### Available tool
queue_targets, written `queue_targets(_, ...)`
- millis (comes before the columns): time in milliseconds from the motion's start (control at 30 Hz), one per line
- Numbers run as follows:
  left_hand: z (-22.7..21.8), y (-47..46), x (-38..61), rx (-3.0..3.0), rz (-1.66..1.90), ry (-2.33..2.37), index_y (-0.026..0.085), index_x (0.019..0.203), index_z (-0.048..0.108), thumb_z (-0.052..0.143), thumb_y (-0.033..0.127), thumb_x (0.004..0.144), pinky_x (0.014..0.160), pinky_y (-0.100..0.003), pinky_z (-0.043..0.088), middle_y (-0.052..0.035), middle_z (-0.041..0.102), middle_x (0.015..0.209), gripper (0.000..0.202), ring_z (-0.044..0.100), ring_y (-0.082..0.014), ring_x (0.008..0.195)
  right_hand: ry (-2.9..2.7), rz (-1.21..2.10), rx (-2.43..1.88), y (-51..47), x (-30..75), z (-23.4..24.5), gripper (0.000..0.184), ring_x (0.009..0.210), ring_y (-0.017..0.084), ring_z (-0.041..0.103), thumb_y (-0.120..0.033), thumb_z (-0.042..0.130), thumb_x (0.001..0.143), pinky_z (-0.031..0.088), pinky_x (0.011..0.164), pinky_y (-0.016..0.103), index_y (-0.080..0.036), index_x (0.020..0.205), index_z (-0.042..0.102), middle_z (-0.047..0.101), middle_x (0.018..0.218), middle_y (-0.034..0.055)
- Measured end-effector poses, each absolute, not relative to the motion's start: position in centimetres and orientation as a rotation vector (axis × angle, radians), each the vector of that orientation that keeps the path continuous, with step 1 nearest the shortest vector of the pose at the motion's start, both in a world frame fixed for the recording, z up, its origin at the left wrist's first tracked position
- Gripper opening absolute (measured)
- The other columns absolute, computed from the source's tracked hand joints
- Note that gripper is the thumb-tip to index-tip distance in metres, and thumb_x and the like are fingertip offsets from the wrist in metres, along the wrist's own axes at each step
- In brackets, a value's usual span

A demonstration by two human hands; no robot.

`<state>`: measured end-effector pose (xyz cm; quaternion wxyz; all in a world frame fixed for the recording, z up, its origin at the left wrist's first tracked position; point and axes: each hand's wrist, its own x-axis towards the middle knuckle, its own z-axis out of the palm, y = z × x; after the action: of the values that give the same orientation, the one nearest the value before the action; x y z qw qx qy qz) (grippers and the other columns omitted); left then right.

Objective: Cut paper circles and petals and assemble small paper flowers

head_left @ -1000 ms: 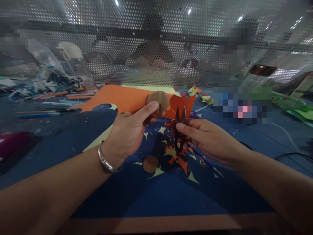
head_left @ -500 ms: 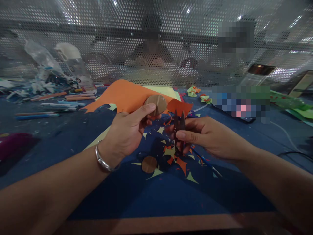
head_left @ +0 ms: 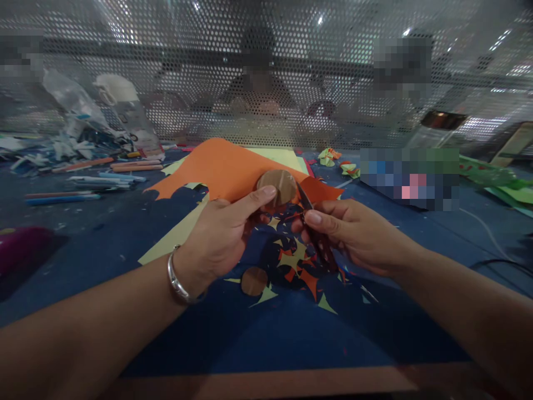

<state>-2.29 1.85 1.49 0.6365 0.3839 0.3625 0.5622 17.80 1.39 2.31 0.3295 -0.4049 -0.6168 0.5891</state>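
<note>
Between thumb and fingers, my left hand [head_left: 233, 230] pinches a round cardboard disc [head_left: 281, 186] against a sheet of orange paper [head_left: 212, 166]. The sheet has curved bites cut from its near edge. My right hand [head_left: 350, 233] is closed around dark scissors [head_left: 318, 233], their blades at the right rim of the disc beside the paper's folded, darker orange part. A second cardboard disc [head_left: 254, 281] lies on the table below. Orange and pale green paper scraps [head_left: 297, 258] are strewn under the scissors. Part of the lower blade is hidden by the paper.
Pale yellow paper [head_left: 170, 239] lies beneath the orange sheet. Pens [head_left: 104, 180] and a white-capped bottle [head_left: 129, 111] stand or lie at left, near a purple object [head_left: 25, 250]. Crumpled paper flowers [head_left: 328, 156] and a blurred-out device [head_left: 410, 178] are at right. A perforated metal panel [head_left: 200, 66] rises behind.
The scissors have tilted from upright to slanting leftward, their blades now at the disc's right edge. My left hand, the disc and the orange paper have shifted slightly right.
</note>
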Motion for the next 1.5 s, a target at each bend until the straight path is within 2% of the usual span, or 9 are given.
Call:
queue_targets(233, 1.35, 1.66, -1.95, 0.868, 1.334, 0.826, 0.016, 0.063, 0.074, 0.090, 0.030, 0.068, 0.070, -0.032, 0.054, -0.0024, 0.070, 0.068, 0.022, 0.064, -0.0164, 0.067, -1.567, 1.567, -1.039, 1.51, 17.91, 2.12, 0.043, 0.056, 0.008, 0.056, -0.058, 0.077, 0.084, 0.043, 0.047, 0.018, -0.016, 0.087, 0.075, 0.066, 0.072, -0.0008)
queue_targets(367, 1.30, 1.61, -1.82, 0.845, 1.291, 0.797, 0.014, 0.067, 0.077, 0.089, 0.031, 0.071, 0.074, -0.035, 0.057, -0.0053, 0.073, 0.069, 0.021, 0.068, -0.0197, 0.070, -1.535, 1.562, -1.035, 1.59, 17.87, 2.19, 0.042, 0.055, 0.007, 0.054, -0.057, 0.081, 0.080, 0.043, 0.048, 0.019, -0.015, 0.081, 0.073, 0.065, 0.069, -0.0017)
queue_targets(567, 1.42, 1.39, -1.64, 0.825, 1.257, 0.790, 0.010, 0.077, 0.080, 0.087, 0.029, 0.075, 0.073, -0.031, 0.060, -0.0080, 0.077, 0.076, 0.021, 0.071, -0.0189, 0.072, -1.492, 1.593, -0.996, 1.61, 17.86, 2.11, 0.038, 0.055, 0.006, 0.054, -0.053, 0.081, 0.082, 0.041, 0.049, 0.019, -0.016, 0.079, 0.072, 0.064, 0.067, -0.0024)
queue_targets(767, 1.24, 1.40, -1.76, 0.840, 1.297, 0.822, 0.014, 0.064, 0.076, 0.091, 0.030, 0.070, 0.070, -0.029, 0.057, -0.0045, 0.074, 0.070, 0.023, 0.068, -0.0162, 0.067, -1.511, 1.544, -1.006, 1.61, 17.93, 1.93, 0.037, 0.060, 0.006, 0.055, -0.052, 0.080, 0.084, 0.042, 0.053, 0.018, -0.015, 0.079, 0.074, 0.065, 0.070, -0.0013)
queue_targets(933, 1.20, 1.55, -1.80, 0.857, 1.292, 0.828, 0.013, 0.065, 0.076, 0.089, 0.031, 0.072, 0.073, -0.029, 0.054, -0.0041, 0.072, 0.070, 0.023, 0.066, -0.0154, 0.070, -1.490, 1.576, -0.995, 1.52, 17.78, 2.10, 0.035, 0.055, 0.006, 0.054, -0.050, 0.078, 0.086, 0.041, 0.049, 0.019, -0.017, 0.078, 0.072, 0.063, 0.067, -0.0030)
queue_targets(1067, 1.18, 1.55, -1.85, 0.867, 1.299, 0.765, 0.012, 0.073, 0.078, 0.090, 0.029, 0.071, 0.079, -0.028, 0.054, -0.0039, 0.074, 0.076, 0.020, 0.067, -0.0150, 0.076, -1.525, 1.545, -0.991, 1.53, 17.92, 2.03, 0.037, 0.051, 0.006, 0.052, -0.052, 0.077, 0.087, 0.038, 0.047, 0.020, -0.017, 0.078, 0.070, 0.061, 0.064, -0.0037)
queue_targets(1200, 1.06, 1.58, -1.93, 0.861, 1.269, 0.763, 0.012, 0.072, 0.077, 0.088, 0.029, 0.073, 0.073, -0.028, 0.053, -0.0021, 0.068, 0.069, 0.020, 0.063, -0.0139, 0.069, -1.565, 1.508, -1.026, 1.64, 18.15, 1.86, 0.041, 0.052, 0.005, 0.051, -0.057, 0.075, 0.086, 0.035, 0.047, 0.019, -0.017, 0.079, 0.069, 0.061, 0.067, -0.0034)
queue_targets(1333, 1.02, 1.68, -1.87, 0.869, 1.274, 0.717, 0.011, 0.070, 0.075, 0.084, 0.025, 0.078, 0.072, -0.026, 0.054, -0.0019, 0.067, 0.070, 0.018, 0.062, -0.0130, 0.070, -1.539, 1.521, -1.058, 1.48, 18.07, 1.99, 0.044, 0.051, 0.005, 0.047, -0.060, 0.074, 0.086, 0.033, 0.045, 0.019, -0.017, 0.077, 0.068, 0.059, 0.066, -0.0031)
queue_targets(1500, 1.12, 1.80, -1.73, 0.861, 1.244, 0.689, 0.010, 0.077, 0.076, 0.084, 0.023, 0.078, 0.078, -0.027, 0.056, -0.0045, 0.070, 0.082, 0.015, 0.064, -0.0145, 0.078, -1.467, 1.526, -1.069, 1.09, 17.68, 2.36, 0.049, 0.051, 0.007, 0.047, -0.064, 0.076, 0.081, 0.035, 0.045, 0.019, -0.017, 0.073, 0.064, 0.056, 0.062, -0.0033)
